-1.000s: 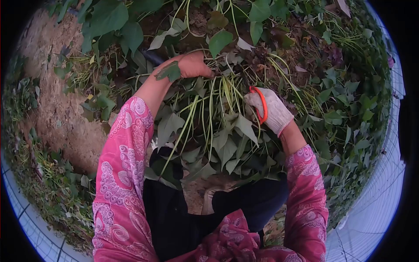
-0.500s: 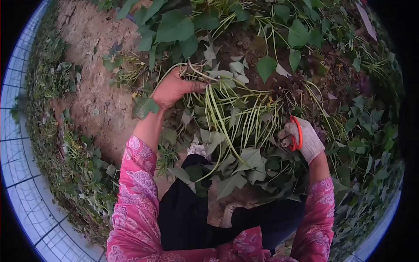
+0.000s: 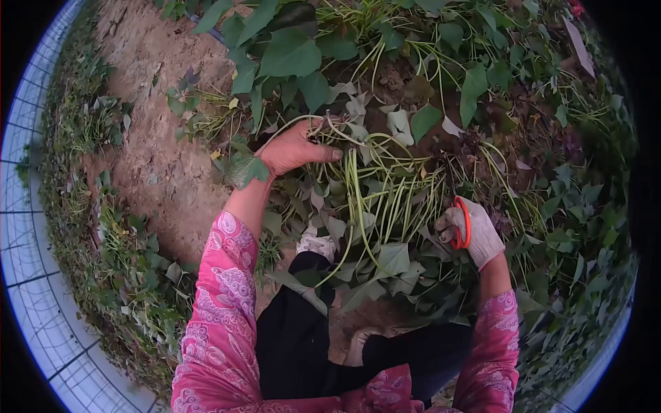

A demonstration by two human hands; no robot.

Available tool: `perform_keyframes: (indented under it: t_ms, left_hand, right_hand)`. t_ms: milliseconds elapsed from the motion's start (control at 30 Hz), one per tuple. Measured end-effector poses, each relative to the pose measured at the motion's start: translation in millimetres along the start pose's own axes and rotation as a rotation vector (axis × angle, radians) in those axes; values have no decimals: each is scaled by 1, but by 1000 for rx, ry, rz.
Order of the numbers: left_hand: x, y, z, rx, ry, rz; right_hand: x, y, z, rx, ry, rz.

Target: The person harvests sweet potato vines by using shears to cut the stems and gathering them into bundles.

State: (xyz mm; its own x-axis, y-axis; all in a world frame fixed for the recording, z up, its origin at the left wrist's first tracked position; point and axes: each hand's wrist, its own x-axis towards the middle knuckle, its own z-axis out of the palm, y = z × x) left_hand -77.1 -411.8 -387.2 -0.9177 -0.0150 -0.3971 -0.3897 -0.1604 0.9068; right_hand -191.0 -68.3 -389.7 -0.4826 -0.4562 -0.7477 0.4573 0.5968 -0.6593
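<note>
My bare left hand [image 3: 296, 149] is closed around a vine [image 3: 335, 129] near the middle of the view, thumb pointing right. Long pale green stems [image 3: 396, 196] hang below and to the right of it, with wilted leaves [image 3: 394, 259] at their lower ends. On the right, my right hand [image 3: 471, 230] wears a whitish glove with dirty fingertips. Its fingers are curled through the red-orange handles [image 3: 462, 221] of a cutting tool, beside the stems. The tool's blades are hard to make out among the plants.
Broad green leaves [image 3: 290, 51] stand at the top. Bare brown soil [image 3: 165, 138] lies on the left, with more vines beyond it. My bent legs [image 3: 289, 337] and shoe [image 3: 317, 242] are below. A pale strip [image 3: 579, 47] lies at upper right.
My left hand has shifted slightly right and down in view with the vine. My right hand has moved slightly left, still on the red-orange handles. The whole view has shifted a little.
</note>
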Motion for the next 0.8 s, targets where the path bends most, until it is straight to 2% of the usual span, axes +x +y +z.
perform_keyframes:
  t_ms: [133,233,467,533,667,800]
  left_hand:
    - [8,-11,-11,80,-120,55]
    - [8,-13,-13,-42,-143,-49]
    - [18,-31,-16,-241,-120,6]
    - [19,-30,-17,-299,-75,-82]
    - [25,-32,-21,-373,-27,-130]
    - [33,-42,-26,-441,-104,-50]
  right_hand:
    - [5,10,-2,45,0,-22]
    - [4,8,-1,73,7,-16]
    - [5,12,-2,67,-9,-57]
    - [5,12,-2,61,-11,-68]
    - [5,11,0,74,-4,-64]
    - [2,7,0,5,-17,-60]
